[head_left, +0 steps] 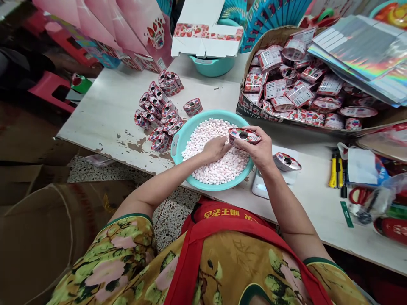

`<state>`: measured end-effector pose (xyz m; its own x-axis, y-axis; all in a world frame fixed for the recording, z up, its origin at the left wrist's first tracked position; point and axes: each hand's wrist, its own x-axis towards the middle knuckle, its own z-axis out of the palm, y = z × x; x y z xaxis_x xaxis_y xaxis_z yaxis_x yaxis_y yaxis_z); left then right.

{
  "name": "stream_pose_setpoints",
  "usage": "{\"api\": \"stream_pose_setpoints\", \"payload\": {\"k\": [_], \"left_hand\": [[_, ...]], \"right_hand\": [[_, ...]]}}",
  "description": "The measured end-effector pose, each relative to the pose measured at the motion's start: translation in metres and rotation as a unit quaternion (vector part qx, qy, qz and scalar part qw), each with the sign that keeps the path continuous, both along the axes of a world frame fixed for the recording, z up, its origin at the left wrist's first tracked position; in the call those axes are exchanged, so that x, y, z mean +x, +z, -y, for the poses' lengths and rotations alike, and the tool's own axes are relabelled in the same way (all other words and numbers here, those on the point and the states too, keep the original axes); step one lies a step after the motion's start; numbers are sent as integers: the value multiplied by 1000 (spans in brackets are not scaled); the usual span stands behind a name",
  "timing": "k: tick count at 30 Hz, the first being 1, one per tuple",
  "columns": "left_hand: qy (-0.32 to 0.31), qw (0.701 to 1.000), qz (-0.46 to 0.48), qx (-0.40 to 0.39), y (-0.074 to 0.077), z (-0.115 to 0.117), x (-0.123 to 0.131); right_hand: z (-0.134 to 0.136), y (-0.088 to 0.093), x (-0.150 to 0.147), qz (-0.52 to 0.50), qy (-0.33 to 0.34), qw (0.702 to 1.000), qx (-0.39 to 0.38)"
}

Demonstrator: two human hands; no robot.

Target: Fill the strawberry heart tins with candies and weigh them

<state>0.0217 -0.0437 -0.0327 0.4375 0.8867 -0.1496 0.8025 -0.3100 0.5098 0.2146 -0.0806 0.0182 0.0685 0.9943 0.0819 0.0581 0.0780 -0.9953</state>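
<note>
Holding a printed container point(237, 134) at centre frame, we have our right hand point(259, 147) wrapped around it, above the right side of the turquoise basin point(219, 187); our left hand point(216, 149) dips into pale tablets point(210, 170), its grip impossible to tell; more containers point(155, 101) stand left of centre, a filled carton point(251, 108) upper right

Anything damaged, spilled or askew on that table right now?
Yes: the white tabletop has worn to brown patches near its edge, left of the round turquoise plastic bowl. Shiny silver sheets lie slanted across the open cardboard box. No spill stands out.
</note>
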Motion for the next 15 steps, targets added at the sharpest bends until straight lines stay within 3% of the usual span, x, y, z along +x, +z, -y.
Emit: {"api": "stream_pose_setpoints", "payload": {"k": [3, 5, 7, 10, 12, 15], "left_hand": [[89, 994, 64, -23, 7, 4, -3], [182, 967, 172, -44, 15, 2, -9], [261, 900, 342, -70, 28, 0, -12], [309, 777, 538, -105, 54, 1, -5], [324, 733, 589, -106, 70, 3, 4], [353, 695, 622, -75, 82, 3, 19]], "right_hand": [[2, 1, 1, 17, -2, 1000, -17], [4, 2, 1, 32, 1, 999, -19], [6, 3, -2, 49, 10, 999, -10], [6, 3, -13, 78, 41, 996, 8], [6, 2, -24, 95, 71, 993, 20], [5, -4, -40, 110, 96, 989, 35]]}}
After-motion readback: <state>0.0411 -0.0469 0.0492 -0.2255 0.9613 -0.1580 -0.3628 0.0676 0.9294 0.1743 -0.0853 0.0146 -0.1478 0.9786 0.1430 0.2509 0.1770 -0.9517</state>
